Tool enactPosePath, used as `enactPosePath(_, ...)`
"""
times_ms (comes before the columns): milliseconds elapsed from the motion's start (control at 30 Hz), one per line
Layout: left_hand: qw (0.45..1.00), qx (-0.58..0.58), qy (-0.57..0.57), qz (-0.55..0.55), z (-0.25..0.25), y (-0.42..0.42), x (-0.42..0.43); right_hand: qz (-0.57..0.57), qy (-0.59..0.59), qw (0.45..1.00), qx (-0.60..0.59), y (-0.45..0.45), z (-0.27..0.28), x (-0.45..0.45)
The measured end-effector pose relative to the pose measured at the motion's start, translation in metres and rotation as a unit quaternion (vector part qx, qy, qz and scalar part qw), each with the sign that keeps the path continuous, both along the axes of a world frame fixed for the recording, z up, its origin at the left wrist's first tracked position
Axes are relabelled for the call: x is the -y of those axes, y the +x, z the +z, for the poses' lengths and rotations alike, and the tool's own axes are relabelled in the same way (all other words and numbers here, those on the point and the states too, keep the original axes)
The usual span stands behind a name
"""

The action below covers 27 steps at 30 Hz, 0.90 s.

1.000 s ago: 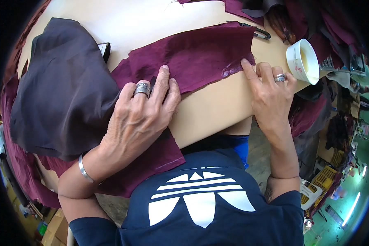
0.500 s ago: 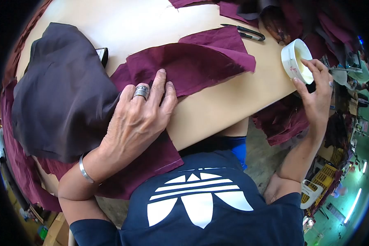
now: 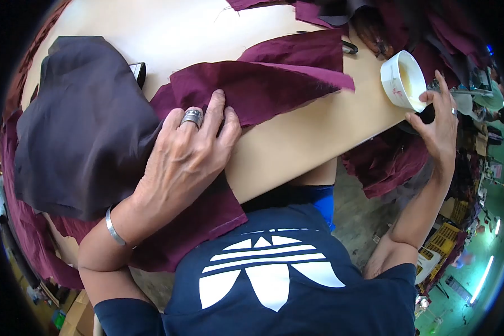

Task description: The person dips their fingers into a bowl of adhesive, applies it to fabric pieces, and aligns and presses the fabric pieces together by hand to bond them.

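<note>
Fingers spread, my left hand (image 3: 190, 148) lies flat on the maroon fabric (image 3: 229, 81), pressing it to the table (image 3: 296, 145). The fabric's right end is folded over, with its tip lifted near the middle right. At the table's right corner, my right hand (image 3: 437, 120) is beside the white bowl (image 3: 394, 84), thumb and fingers apart at its rim. Pale yellowish matter shows inside the bowl. Dark grey fabric (image 3: 87, 129) lies bunched to the left of my left hand.
Black-handled snips (image 3: 350, 48) lie partly under the fabric at the back right. A dark-edged object (image 3: 139, 73) sits behind the grey fabric. More maroon cloth (image 3: 389, 159) hangs below the table's right edge, and dark and maroon cloth is heaped at the upper right.
My right hand has left the fabric's right end and moved right to the bowl. That end has folded over, now covering more of the snips. My left hand has stayed nearly in place.
</note>
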<state>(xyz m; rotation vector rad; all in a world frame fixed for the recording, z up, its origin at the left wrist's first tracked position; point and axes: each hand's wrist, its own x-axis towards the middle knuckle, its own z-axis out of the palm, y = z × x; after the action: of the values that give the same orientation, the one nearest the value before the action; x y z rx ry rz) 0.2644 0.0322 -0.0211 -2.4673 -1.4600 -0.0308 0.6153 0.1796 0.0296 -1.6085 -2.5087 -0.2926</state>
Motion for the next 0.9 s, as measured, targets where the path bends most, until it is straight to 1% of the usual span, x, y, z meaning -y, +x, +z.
enactPosePath(33, 1.000, 0.002, 0.002, -0.001, -0.001, 0.000, 0.000, 0.017, -0.002, 1.000, 0.009, 0.001, 0.000, 0.005)
enactPosePath(133, 1.000, 0.004, 0.010, -0.001, -0.003, -0.001, 0.000, 0.013, 0.042, 0.995, 0.088, -0.022, 0.002, 0.030)
enactPosePath(200, 1.000, 0.001, 0.016, -0.001, -0.004, -0.001, 0.001, 0.047, 0.043, 0.997, 0.042, -0.054, -0.002, 0.051)
enactPosePath(233, 1.000, 0.001, 0.011, 0.001, -0.004, 0.000, 0.001, 0.083, 0.010, 0.996, -0.029, -0.072, -0.007, 0.061)
enactPosePath(267, 1.000, 0.001, 0.007, 0.004, -0.004, 0.000, 0.001, 0.142, -0.037, 0.982, -0.116, -0.084, -0.017, 0.067)
enactPosePath(300, 1.000, 0.001, 0.003, 0.008, -0.004, 0.001, 0.002, 0.144, -0.140, 0.962, -0.187, -0.099, -0.025, 0.077)
enactPosePath(333, 1.000, 0.001, 0.006, 0.008, -0.004, 0.001, 0.002, 0.180, -0.190, 0.941, -0.215, -0.111, -0.032, 0.082)
enactPosePath(367, 1.000, 0.000, 0.010, 0.008, -0.004, 0.001, 0.002, 0.212, -0.192, 0.931, -0.228, -0.123, -0.038, 0.083)
enactPosePath(467, 1.000, -0.001, 0.016, 0.004, -0.005, -0.001, 0.003, 0.215, -0.277, 0.888, -0.297, -0.134, -0.061, 0.076)
enactPosePath(533, 1.000, 0.000, 0.002, 0.016, -0.005, -0.001, 0.005, 0.202, -0.191, 0.944, -0.176, -0.140, -0.061, 0.080)
enactPosePath(567, 0.999, 0.000, -0.015, 0.030, -0.005, -0.001, 0.007, 0.194, -0.147, 0.963, -0.113, -0.142, -0.061, 0.083)
enactPosePath(600, 0.999, 0.002, -0.032, 0.044, -0.006, 0.000, 0.008, 0.191, -0.089, 0.975, -0.067, -0.145, -0.063, 0.085)
enactPosePath(667, 0.999, -0.004, -0.022, 0.049, -0.005, -0.001, 0.010, 0.182, 0.031, 0.982, 0.025, -0.150, -0.067, 0.093)
enactPosePath(700, 0.999, -0.007, -0.018, 0.051, -0.004, -0.002, 0.010, 0.209, 0.037, 0.975, 0.057, -0.154, -0.062, 0.099)
enactPosePath(800, 0.998, -0.010, -0.019, 0.051, 0.001, -0.006, 0.013, 0.245, 0.036, 0.968, 0.051, -0.154, -0.058, 0.098)
enactPosePath(833, 0.998, -0.013, -0.019, 0.053, 0.001, -0.007, 0.014, 0.212, 0.038, 0.972, 0.099, -0.150, -0.056, 0.093)
enactPosePath(900, 0.999, 0.007, -0.004, 0.049, 0.001, -0.009, 0.018, 0.191, 0.076, 0.970, 0.131, -0.144, -0.058, 0.083)
